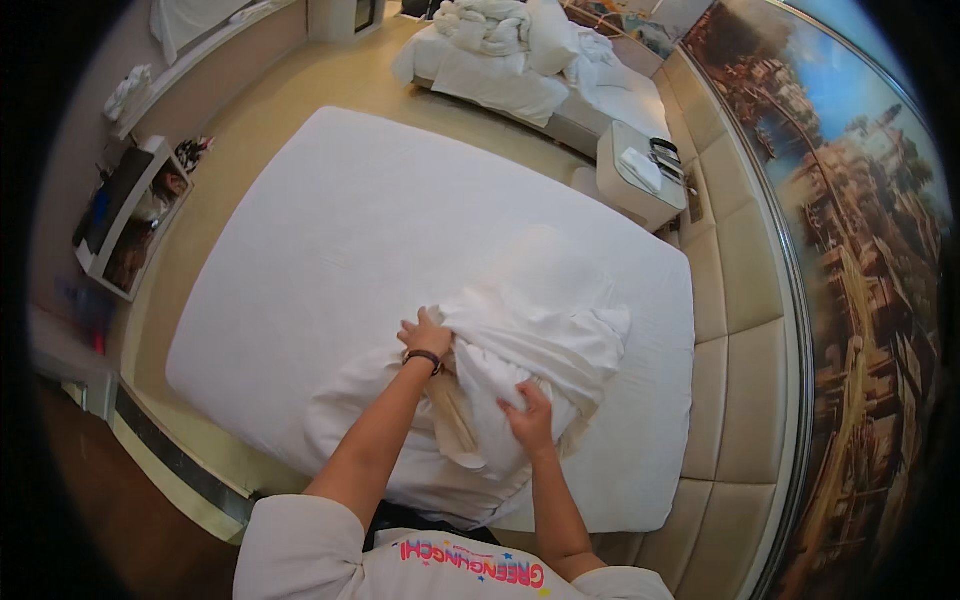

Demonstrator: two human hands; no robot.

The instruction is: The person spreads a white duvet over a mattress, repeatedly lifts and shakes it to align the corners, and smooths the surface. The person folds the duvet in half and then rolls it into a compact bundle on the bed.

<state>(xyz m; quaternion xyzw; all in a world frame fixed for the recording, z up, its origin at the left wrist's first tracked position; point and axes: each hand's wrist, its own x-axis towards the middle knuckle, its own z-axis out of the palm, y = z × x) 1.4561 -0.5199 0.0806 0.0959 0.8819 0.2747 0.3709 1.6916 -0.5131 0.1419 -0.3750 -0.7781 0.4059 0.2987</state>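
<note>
A rumpled heap of white bed linen (pixel 525 330) lies on the near right part of a mattress covered with a smooth white sheet (pixel 360 202). My left hand (pixel 426 334), with a dark band on its wrist, is at the left edge of the heap. Its fingers are spread, and whether cloth is pinched under the palm is hidden. My right hand (pixel 531 420) rests against the bunched linen, thumb and forefinger apart. Between my forearms a beige piece of fabric (pixel 454 420) shows among the white folds. The linen spreads towards my body at the bed's near edge.
A padded beige headboard (pixel 750 405) runs along the right, below a large wall mural (pixel 862 300). Beyond the bed stand a nightstand (pixel 622 187) and a second bed (pixel 510 97) piled with white bedding. A low shelf unit (pixel 139 217) is by the left wall.
</note>
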